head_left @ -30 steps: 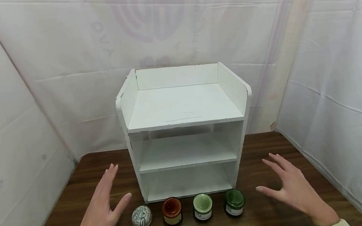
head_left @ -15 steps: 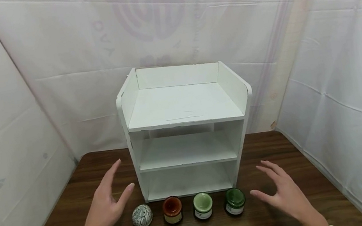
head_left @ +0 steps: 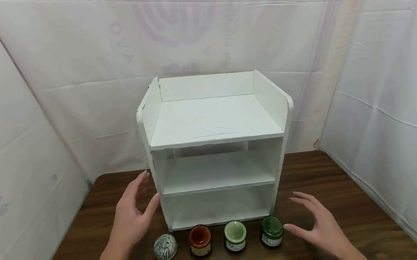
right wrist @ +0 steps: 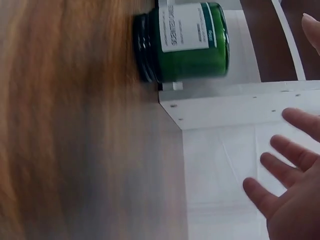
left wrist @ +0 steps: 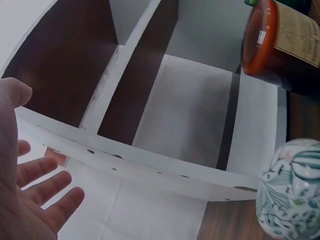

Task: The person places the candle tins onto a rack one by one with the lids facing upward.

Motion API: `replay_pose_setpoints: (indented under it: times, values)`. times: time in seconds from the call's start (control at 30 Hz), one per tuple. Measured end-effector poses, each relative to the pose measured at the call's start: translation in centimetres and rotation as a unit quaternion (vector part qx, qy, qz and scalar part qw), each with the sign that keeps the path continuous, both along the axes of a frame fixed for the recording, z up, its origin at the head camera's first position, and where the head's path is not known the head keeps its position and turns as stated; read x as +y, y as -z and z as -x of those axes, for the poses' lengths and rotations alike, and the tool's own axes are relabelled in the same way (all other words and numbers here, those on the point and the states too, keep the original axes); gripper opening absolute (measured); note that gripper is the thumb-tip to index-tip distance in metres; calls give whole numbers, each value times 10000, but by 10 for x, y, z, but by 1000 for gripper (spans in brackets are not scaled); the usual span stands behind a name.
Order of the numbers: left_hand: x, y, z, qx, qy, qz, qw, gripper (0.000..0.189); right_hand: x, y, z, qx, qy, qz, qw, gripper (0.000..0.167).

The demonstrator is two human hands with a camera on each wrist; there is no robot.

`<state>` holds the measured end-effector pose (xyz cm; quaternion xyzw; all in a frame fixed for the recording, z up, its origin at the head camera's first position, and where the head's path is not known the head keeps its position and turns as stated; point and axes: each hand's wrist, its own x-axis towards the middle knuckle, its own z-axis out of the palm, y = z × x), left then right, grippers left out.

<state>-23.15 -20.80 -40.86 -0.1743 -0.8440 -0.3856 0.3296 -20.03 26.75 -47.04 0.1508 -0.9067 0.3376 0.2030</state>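
Observation:
My left hand (head_left: 132,217) is raised beside the left wall of a white shelf unit (head_left: 213,122), its fingers spread and holding nothing. Below it on the table sits a rounded white ornament with a leafy pattern (head_left: 165,247), dark green in the left wrist view. Right of that, in a row, stand an amber candle jar (head_left: 200,240), a pale green jar (head_left: 235,235) and a dark green candle jar (head_left: 272,231) with a white label. Close to the dark green jar's right side is my right hand (head_left: 319,226), thumb and fingers apart and nothing between them.
The shelf unit has a top tray and two lower shelves (head_left: 217,172), with raised side walls. Dark wood table (head_left: 346,199) runs around it. White cloth sheets (head_left: 78,55) hang behind and on both sides.
My left hand has moved forward and right, toward the shelf unit's side. My right hand has come left and a little lower, toward the dark green jar. The jars and ornament stay put.

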Motion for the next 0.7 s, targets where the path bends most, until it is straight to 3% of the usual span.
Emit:
replay_pose_setpoints:
  times: [0.4, 0.6, 0.7]
  values:
    - [6, -11, 11, -564, -190, -159, 9981, 61, -12, 10, -5, -261, -107, 723, 9970, 49]
    - [6, -14, 16, -845, -185, -392, 9955, 58, -15, 18, -4, -512, -611, 1587, 9841, 45]
    - [7, -16, 19, -925, -202, -478, 9944, 55, -19, 20, -6, -678, -673, 1811, 9788, 44]
